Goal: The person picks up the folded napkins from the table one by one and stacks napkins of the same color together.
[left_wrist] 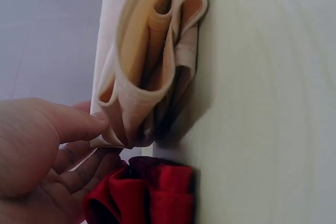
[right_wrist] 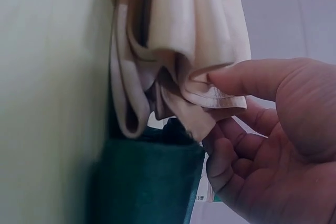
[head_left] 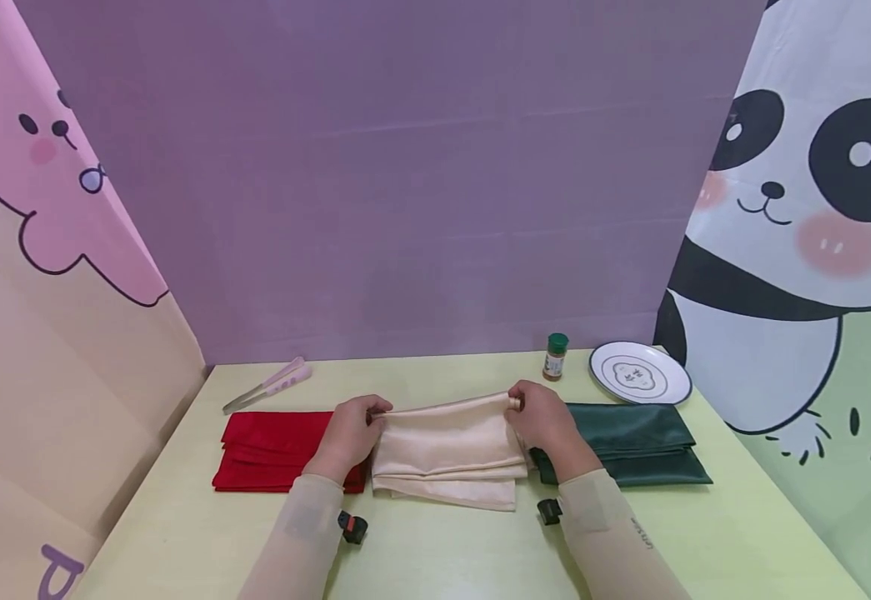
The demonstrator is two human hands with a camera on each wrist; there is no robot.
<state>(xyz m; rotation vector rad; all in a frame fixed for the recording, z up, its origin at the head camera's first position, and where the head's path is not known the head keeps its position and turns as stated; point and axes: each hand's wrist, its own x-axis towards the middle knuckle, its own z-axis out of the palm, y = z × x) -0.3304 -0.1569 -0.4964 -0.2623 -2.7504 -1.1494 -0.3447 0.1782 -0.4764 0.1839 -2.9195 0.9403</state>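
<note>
wall: purple backdrop (head_left: pixel 405 167) | sides: cartoon panels | table: pale yellow-green (head_left: pixel 743 517)

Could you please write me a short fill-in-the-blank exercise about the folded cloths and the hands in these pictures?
1. Both hands, the left hand and the right hand, pinch the top fold of the ____ cloth.
2. The folded cloth beside the left hand is ____.
3. The spice jar stands beside the ____.
4. The tongs lie behind the ____ cloth.

Missing words: beige; red; plate; red
</note>
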